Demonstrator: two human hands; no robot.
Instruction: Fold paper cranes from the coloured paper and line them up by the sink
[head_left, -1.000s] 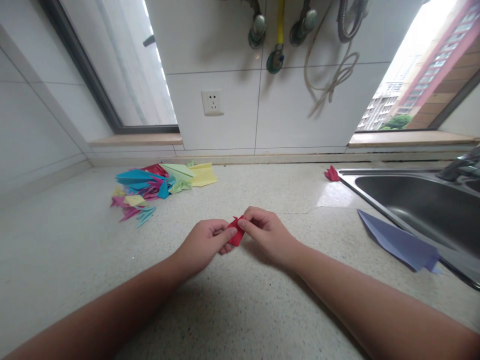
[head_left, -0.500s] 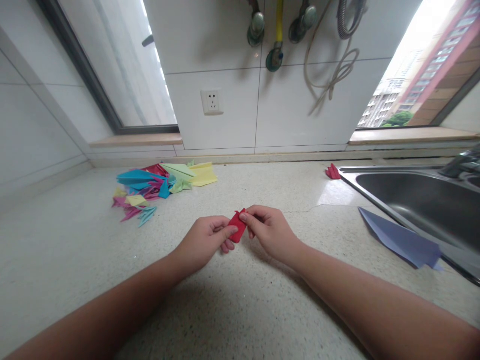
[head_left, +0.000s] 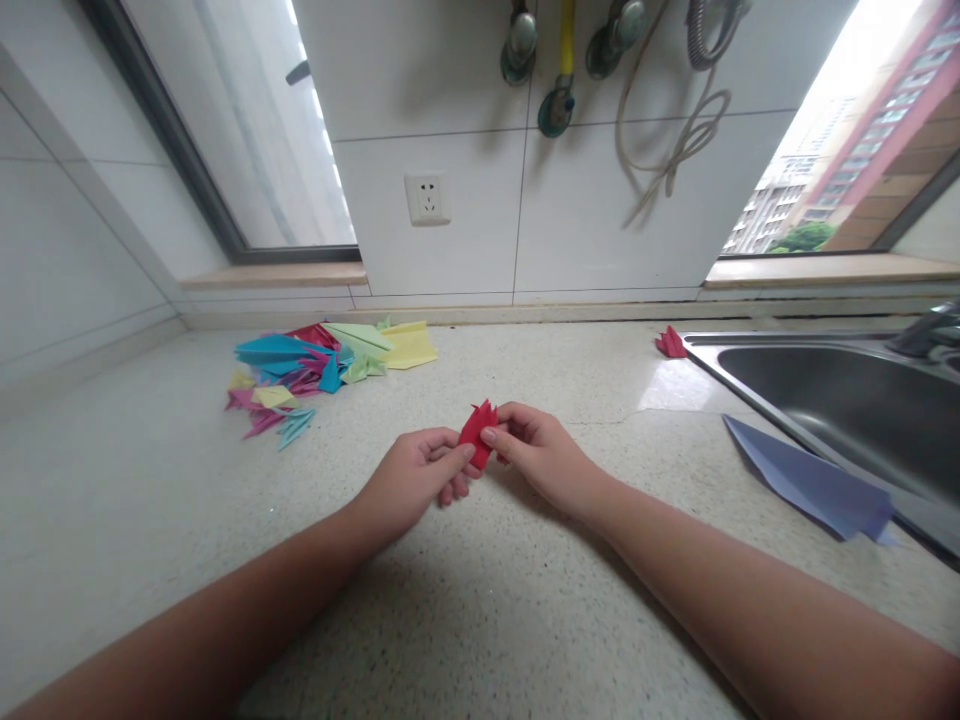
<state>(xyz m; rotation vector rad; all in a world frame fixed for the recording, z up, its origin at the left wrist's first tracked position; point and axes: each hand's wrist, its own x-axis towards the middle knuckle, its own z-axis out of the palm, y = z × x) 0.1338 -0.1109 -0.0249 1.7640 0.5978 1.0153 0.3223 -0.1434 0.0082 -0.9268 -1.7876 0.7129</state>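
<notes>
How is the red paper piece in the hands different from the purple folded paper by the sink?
The red paper piece is small and jagged at its top; the purple folded paper is larger, long and pointed. The red one is pinched between the left hand and the right hand, above the counter; the purple one lies untouched beside the sink. Both are folded coloured paper.

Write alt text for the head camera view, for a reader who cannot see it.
Left hand and right hand pinch a small red folded paper together over a speckled counter. A pile of coloured folded papers lies far left; a purple paper plane rests beside the steel sink.
</notes>
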